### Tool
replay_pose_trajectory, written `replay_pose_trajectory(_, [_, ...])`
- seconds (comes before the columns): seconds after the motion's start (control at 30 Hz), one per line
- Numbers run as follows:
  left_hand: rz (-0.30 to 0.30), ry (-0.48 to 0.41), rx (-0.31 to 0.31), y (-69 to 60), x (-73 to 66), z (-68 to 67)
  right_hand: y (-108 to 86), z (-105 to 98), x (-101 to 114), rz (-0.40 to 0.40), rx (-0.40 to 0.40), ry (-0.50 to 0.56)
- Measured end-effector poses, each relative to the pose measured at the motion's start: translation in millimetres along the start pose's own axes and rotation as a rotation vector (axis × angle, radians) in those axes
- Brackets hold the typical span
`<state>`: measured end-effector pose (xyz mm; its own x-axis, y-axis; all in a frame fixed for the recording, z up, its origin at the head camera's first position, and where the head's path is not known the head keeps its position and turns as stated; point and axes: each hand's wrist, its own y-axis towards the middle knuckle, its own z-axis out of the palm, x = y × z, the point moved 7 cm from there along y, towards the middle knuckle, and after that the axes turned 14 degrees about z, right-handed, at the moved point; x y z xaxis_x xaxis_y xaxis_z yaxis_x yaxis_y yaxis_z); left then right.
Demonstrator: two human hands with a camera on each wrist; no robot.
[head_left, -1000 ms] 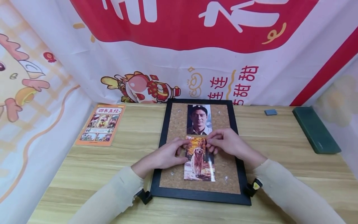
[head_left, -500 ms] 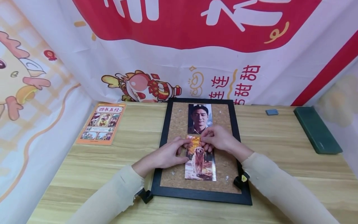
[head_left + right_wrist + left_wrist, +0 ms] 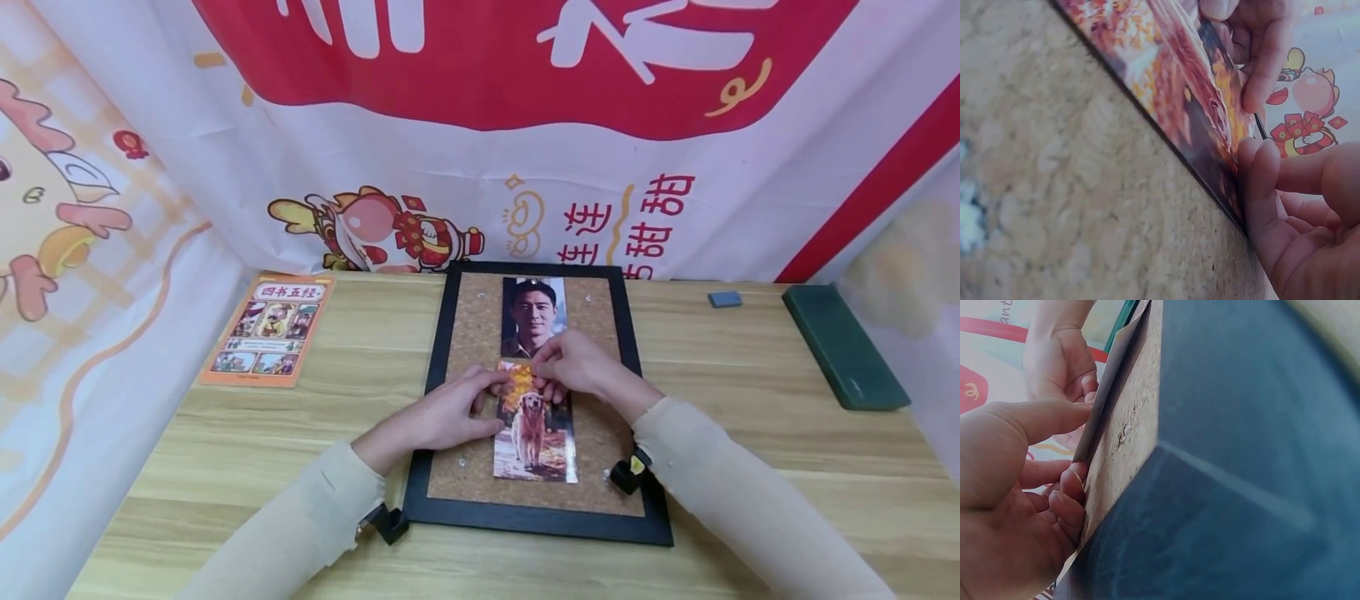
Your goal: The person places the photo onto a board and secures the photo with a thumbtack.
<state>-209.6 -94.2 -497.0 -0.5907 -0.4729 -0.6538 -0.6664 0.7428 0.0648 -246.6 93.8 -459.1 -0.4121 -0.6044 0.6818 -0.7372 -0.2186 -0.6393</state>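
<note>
A dog photo (image 3: pixel 531 442) lies along the lower middle of a black-framed cork board (image 3: pixel 468 333), below a portrait photo (image 3: pixel 534 310). My left hand (image 3: pixel 446 412) holds the dog photo's left edge, its thumb lower down and a finger near the top left corner. At the top edge my right hand (image 3: pixel 581 367) pinches with curled fingers; whether something small sits between those fingertips is hidden. In the left wrist view the photo's edge (image 3: pixel 1100 403) stands slightly off the cork. The right wrist view has the right fingertips (image 3: pixel 1259 156) at the photo's end.
Clear pins (image 3: pixel 461 462) stick in the cork near its corners, and one holds the portrait's top. An orange booklet (image 3: pixel 266 333) lies left on the wooden table (image 3: pixel 360 333). A blue block (image 3: pixel 724 299) and a green case (image 3: pixel 846 348) lie right. A printed cloth hangs behind.
My right hand has moved left along the dog photo's top, from its upper right corner toward the middle of that edge. The left hand has stayed in place.
</note>
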Motion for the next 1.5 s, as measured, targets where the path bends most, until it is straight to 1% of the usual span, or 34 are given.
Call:
replay_pose_trajectory(0.17, [-0.005, -0.003, 0.007, -1.2, 0.2, 1.6, 1.4, 0.7, -2.6, 0.002, 0.020, 0.037])
replay_pose_trajectory(0.3, [0.007, -0.001, 0.002, -0.6, -0.7, 1.1, 0.6, 0.9, -2.9, -0.002, 0.015, 0.064])
replay_pose_trajectory(0.43, [0.007, -0.003, -0.002, -0.3, -0.8, 0.0, 0.2, 1.3, -1.8, 0.000, 0.007, 0.081])
replay_pose_trajectory(0.63, [0.010, 0.002, -0.006, -1.5, 0.1, -0.8, 1.3, 1.3, -0.3, 0.026, -0.008, 0.062])
replay_pose_trajectory(0.8, [0.020, 0.016, -0.014, -1.9, 0.7, 0.3, 1.7, 2.6, 3.0, 0.039, -0.023, 0.010])
replay_pose_trajectory(0.9, [0.025, 0.035, -0.013, -1.6, -0.2, 1.7, 1.4, 1.3, 3.5, 0.037, -0.043, -0.044])
replay_pose_trajectory(1.0, [0.016, 0.053, -0.010, -1.7, -2.1, 1.9, 1.6, -1.1, 0.5, 0.051, -0.064, -0.086])
replay_pose_trajectory(1.1, [-0.010, 0.052, -0.002, -2.2, -4.8, 1.6, 2.0, -3.1, -5.1, 0.072, -0.076, -0.108])
replay_pose_trajectory(1.23, [-0.033, 0.033, 0.006, -3.4, -12.3, -2.7, 2.3, -4.3, -9.1, 0.072, -0.096, -0.106])
replay_pose_trajectory(1.3, [-0.018, 0.032, 0.000, -3.7, -14.1, -4.0, 2.0, -4.6, -10.0, 0.064, -0.108, -0.107])
replay_pose_trajectory(1.37, [-0.028, 0.016, 0.006, -4.1, -21.5, -8.0, 1.3, -4.4, -10.7, 0.054, -0.117, -0.104])
replay_pose_trajectory(1.4, [-0.021, 0.021, 0.002, -4.0, -19.9, -7.2, 1.2, -4.2, -11.3, 0.049, -0.117, -0.099])
replay_pose_trajectory(1.47, [-0.030, 0.029, 0.006, -3.9, -18.7, -6.3, 0.9, -3.7, -12.4, 0.040, -0.115, -0.089])
replay_pose_trajectory(1.5, [-0.048, 0.028, 0.013, -3.7, -17.6, -5.6, 0.7, -3.4, -12.7, 0.035, -0.111, -0.084])
